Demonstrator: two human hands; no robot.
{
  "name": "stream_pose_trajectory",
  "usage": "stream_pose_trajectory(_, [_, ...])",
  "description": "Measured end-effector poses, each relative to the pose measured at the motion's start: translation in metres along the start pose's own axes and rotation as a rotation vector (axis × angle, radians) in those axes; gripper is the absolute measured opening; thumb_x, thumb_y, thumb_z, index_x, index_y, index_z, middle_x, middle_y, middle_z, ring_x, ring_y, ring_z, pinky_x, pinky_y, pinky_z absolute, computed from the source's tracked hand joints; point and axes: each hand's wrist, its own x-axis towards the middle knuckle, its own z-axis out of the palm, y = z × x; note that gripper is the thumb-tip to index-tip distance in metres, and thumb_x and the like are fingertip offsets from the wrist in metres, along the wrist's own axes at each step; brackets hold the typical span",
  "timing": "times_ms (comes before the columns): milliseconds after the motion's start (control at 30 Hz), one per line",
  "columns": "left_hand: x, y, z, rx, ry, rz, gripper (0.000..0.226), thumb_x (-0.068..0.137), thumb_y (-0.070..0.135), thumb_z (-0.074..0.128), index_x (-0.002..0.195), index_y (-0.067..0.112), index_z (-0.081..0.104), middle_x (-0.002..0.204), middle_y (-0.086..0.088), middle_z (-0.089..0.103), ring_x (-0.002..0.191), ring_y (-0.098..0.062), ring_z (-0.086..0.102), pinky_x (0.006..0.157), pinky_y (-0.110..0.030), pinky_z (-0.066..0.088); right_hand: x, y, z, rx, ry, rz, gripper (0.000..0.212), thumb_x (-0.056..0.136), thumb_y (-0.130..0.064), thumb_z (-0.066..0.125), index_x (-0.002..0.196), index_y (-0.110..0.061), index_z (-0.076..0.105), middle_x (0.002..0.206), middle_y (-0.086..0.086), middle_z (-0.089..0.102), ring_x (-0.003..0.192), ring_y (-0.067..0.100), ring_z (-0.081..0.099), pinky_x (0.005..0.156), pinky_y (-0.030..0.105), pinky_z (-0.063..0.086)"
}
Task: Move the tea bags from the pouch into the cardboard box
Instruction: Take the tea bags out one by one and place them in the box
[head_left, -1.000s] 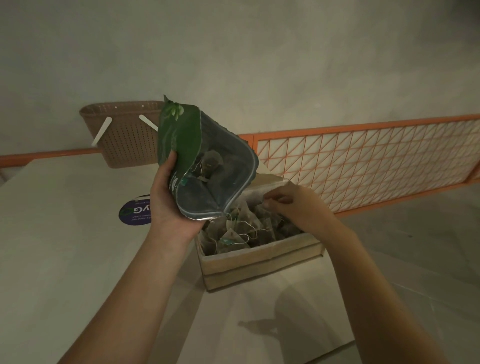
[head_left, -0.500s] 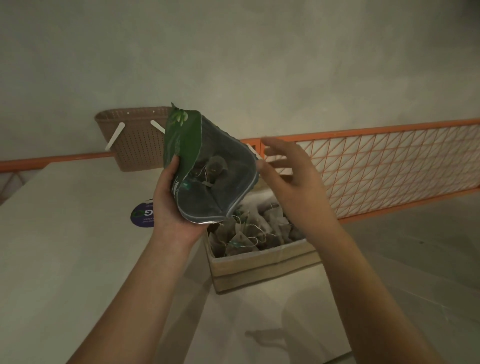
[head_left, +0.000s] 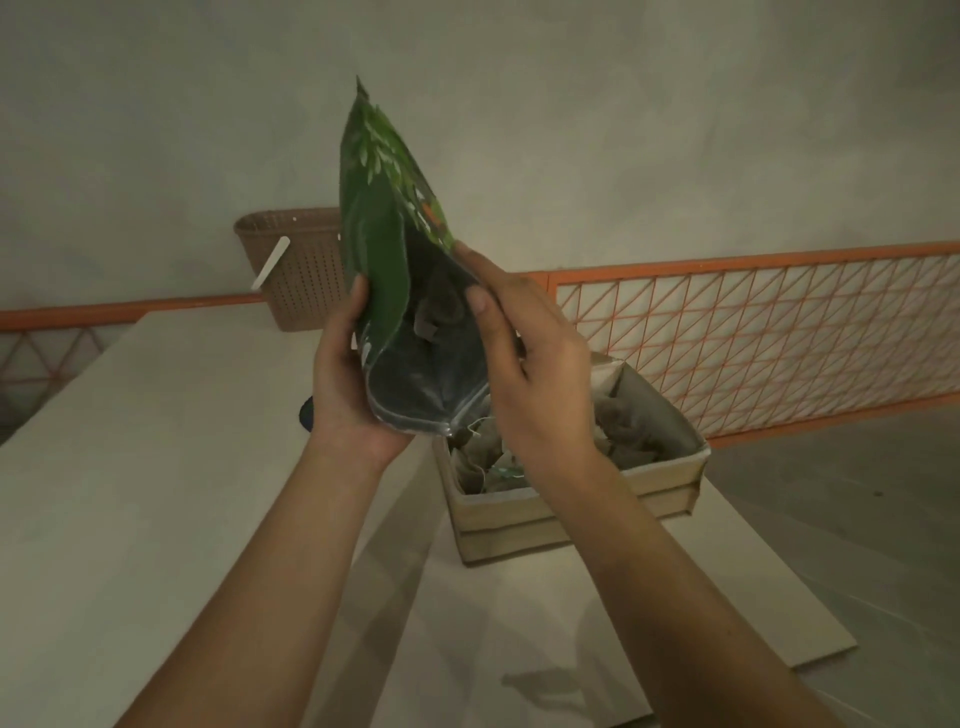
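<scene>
Head view. Green pouch (head_left: 382, 249) held up over the table (head_left: 130, 467), sealed end pointing up, open mouth tilted down toward the camera and sitting just above the near-left corner of the cardboard box (head_left: 571, 499). Left hand (head_left: 345, 384) wrapped round the pouch's left edge near the mouth, thumb on the front face, fingers curled behind: firm hold. Right hand (head_left: 530, 364) on the pouch's right rim, thumb inside the opening, fingers along the outside, pinching the rim. A few tea bags (head_left: 439, 312) visible deep inside the pouch, dark and blurred. More tea bags piled in the box, strings and tags showing, partly hidden by the right wrist. Box resting on a flat cardboard sheet (head_left: 571, 623) on the table. Brown perforated basket (head_left: 296, 265) at the table's far edge, behind the pouch. Orange mesh fence (head_left: 753, 332) along the right, behind the box. Dark blue round object (head_left: 306, 413) peeking out left of the left wrist; can't tell what.
</scene>
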Motion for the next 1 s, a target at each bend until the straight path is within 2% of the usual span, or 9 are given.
stream_pose_trajectory(133, [0.003,0.001,-0.016,0.035,0.080,-0.007,0.064,0.097,0.051,0.047,0.149,0.013,0.048,0.138,-0.015,0.059,0.120,-0.034,0.062,0.097,-0.046,0.054,-0.002,0.014,0.011,0.018,-0.079,0.169,0.035,0.102,-0.018,0.049,0.135,-0.012,0.058,0.123,0.001,0.066,0.113,-0.001,0.055,0.099,0.017,0.046])
stream_pose_trajectory(333, [0.004,0.008,-0.012,0.007,0.027,0.045,0.063,0.095,0.044,0.053,0.149,0.012,0.048,0.151,-0.014,0.050,0.138,-0.032,0.049,0.113,-0.045,0.042,0.001,0.005,0.008,0.065,-0.033,0.062,0.036,0.103,-0.014,0.046,0.138,-0.009,0.053,0.129,0.003,0.063,0.120,0.007,0.055,0.102,0.019,0.044])
stream_pose_trajectory(567, [0.001,0.000,-0.020,0.010,0.154,0.032,0.054,0.100,0.050,0.044,0.128,0.012,0.069,0.128,-0.016,0.067,0.107,-0.035,0.070,0.086,-0.046,0.059,-0.007,0.018,0.015,0.010,-0.130,0.200,0.037,0.103,-0.020,0.048,0.140,-0.016,0.052,0.132,0.003,0.058,0.118,-0.008,0.044,0.099,0.001,0.032])
stream_pose_trajectory(633, [0.000,0.001,-0.016,0.016,0.156,0.033,0.054,0.099,0.050,0.045,0.129,0.012,0.069,0.132,-0.016,0.066,0.112,-0.035,0.069,0.089,-0.048,0.059,-0.009,0.017,0.014,0.029,-0.118,0.192,0.039,0.102,-0.020,0.050,0.141,-0.017,0.049,0.134,0.003,0.053,0.122,0.000,0.045,0.101,0.007,0.038])
stream_pose_trajectory(733, [0.000,0.002,-0.010,0.027,0.169,0.044,0.055,0.098,0.050,0.047,0.137,0.015,0.063,0.139,-0.016,0.062,0.124,-0.034,0.061,0.092,-0.049,0.057,-0.018,0.015,0.014,0.125,-0.025,0.191,0.039,0.095,-0.016,0.060,0.130,-0.019,0.045,0.137,-0.003,0.040,0.129,0.018,0.046,0.102,0.036,0.048])
stream_pose_trajectory(767, [0.000,0.002,-0.009,0.032,0.170,0.046,0.057,0.097,0.050,0.047,0.140,0.016,0.060,0.141,-0.016,0.060,0.127,-0.034,0.058,0.094,-0.050,0.056,-0.022,0.015,0.014,0.128,-0.002,0.192,0.037,0.092,-0.013,0.064,0.122,-0.018,0.044,0.138,-0.003,0.037,0.132,0.016,0.043,0.103,0.034,0.047])
stream_pose_trajectory(833, [0.000,0.001,-0.009,0.036,0.181,0.046,0.059,0.097,0.050,0.049,0.145,0.017,0.055,0.145,-0.015,0.057,0.132,-0.034,0.054,0.101,-0.050,0.052,-0.032,0.015,0.013,0.077,-0.017,0.231,0.032,0.087,-0.010,0.069,0.109,-0.019,0.048,0.139,0.001,0.035,0.133,-0.001,0.034,0.102,0.013,0.039])
stream_pose_trajectory(900, [0.000,-0.001,-0.010,0.032,0.198,0.043,0.060,0.097,0.049,0.050,0.147,0.016,0.053,0.148,-0.014,0.055,0.136,-0.035,0.051,0.108,-0.050,0.047,-0.041,0.015,0.013,-0.016,-0.044,0.275,0.025,0.083,-0.015,0.074,0.100,-0.019,0.056,0.140,0.003,0.033,0.130,-0.009,0.029,0.100,0.002,0.031])
stream_pose_trajectory(1000, [0.000,-0.007,-0.007,0.014,0.215,0.057,0.058,0.099,0.047,0.048,0.148,0.015,0.051,0.148,-0.013,0.054,0.137,-0.034,0.051,0.109,-0.048,0.046,-0.047,0.017,0.016,-0.167,-0.058,0.293,0.032,0.079,-0.032,0.078,0.106,-0.021,0.066,0.144,0.006,0.031,0.134,0.016,0.038,0.105,0.016,0.038])
